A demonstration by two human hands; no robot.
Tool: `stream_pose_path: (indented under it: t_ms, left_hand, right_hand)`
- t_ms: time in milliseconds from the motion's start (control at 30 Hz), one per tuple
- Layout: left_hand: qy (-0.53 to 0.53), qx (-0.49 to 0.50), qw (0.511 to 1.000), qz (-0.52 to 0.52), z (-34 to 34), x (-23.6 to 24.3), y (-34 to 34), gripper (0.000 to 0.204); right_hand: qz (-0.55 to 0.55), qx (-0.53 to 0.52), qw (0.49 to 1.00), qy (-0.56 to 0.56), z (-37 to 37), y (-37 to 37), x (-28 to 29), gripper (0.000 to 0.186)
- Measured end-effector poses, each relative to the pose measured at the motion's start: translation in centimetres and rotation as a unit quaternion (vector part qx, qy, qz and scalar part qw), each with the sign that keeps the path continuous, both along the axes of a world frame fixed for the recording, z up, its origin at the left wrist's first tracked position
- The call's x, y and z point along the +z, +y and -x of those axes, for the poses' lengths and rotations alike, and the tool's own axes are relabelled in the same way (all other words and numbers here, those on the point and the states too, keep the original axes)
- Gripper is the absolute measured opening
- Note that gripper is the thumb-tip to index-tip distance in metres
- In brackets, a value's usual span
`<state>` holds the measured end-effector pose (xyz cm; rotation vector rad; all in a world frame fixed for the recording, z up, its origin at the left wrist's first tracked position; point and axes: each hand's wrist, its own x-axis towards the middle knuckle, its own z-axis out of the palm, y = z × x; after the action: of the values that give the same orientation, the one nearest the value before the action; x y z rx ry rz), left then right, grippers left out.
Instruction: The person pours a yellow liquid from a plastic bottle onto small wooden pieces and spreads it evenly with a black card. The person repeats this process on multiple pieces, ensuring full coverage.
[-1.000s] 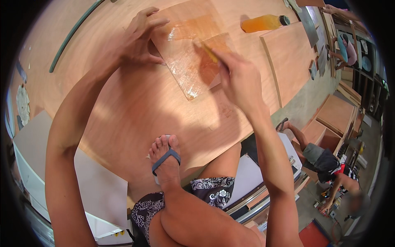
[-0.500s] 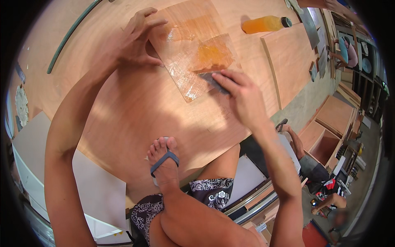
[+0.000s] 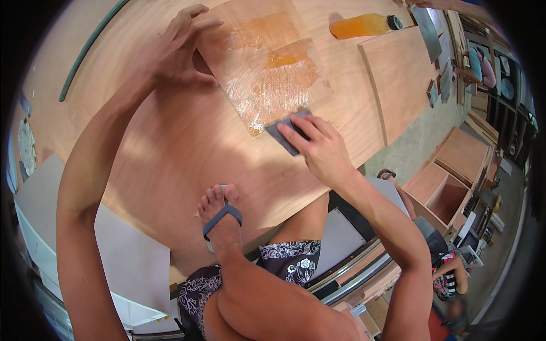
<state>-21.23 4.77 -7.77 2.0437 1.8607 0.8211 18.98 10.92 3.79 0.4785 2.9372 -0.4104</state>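
The right hand (image 3: pixel 327 150) is gripping a flat grey scraper (image 3: pixel 280 141); 2 digits are pressing on its upper face, bent and slightly apart. The thumb's hold is not showing clearly, so its place cannot be told. The scraper is lying just under those fingertips, at the near edge of a thin panel (image 3: pixel 236 94); whether its blade edge is touching the panel cannot be told.

The left hand (image 3: pixel 181 54) is spreading its fingers wide from the thumb, straddling the panel's left edge: the thumb is pointing at the lower part of that edge, the fingers at the upper part, and nothing is visibly being pinched.

Just beyond the right fingertips, an orange-yellow coating (image 3: pixel 282 60) is shining wet on the panel, thickest farther from them. A bottle (image 3: pixel 364 26) of orange liquid is lying well beyond the right fingers, and a large plywood sheet (image 3: pixel 153 176) is supporting everything under both hands.

The scraper is looking light and fairly stiff, probably slippery if smeared; its back edge, nearest the palm, is seeming the best hold. The panel is appearing light, thin and flexible, and its drier left edge, between the left thumb and fingers, is offering the cleanest grip.
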Motion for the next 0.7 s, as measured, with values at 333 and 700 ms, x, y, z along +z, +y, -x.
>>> stream_pose_path:
  t_ms: [333,700]
  left_hand:
    - [-0.006,-0.022,0.999,-0.041,-0.2,-0.9,1.1,0.123]
    - [-0.008,-0.018,0.999,-0.038,-0.7,-0.3,1.1,0.123]
  right_hand:
    - [-0.056,-0.063,0.994,0.072,0.3,6.2,-0.6,0.051]
    - [-0.059,0.05,0.996,0.042,2.1,10.2,0.6,0.049]
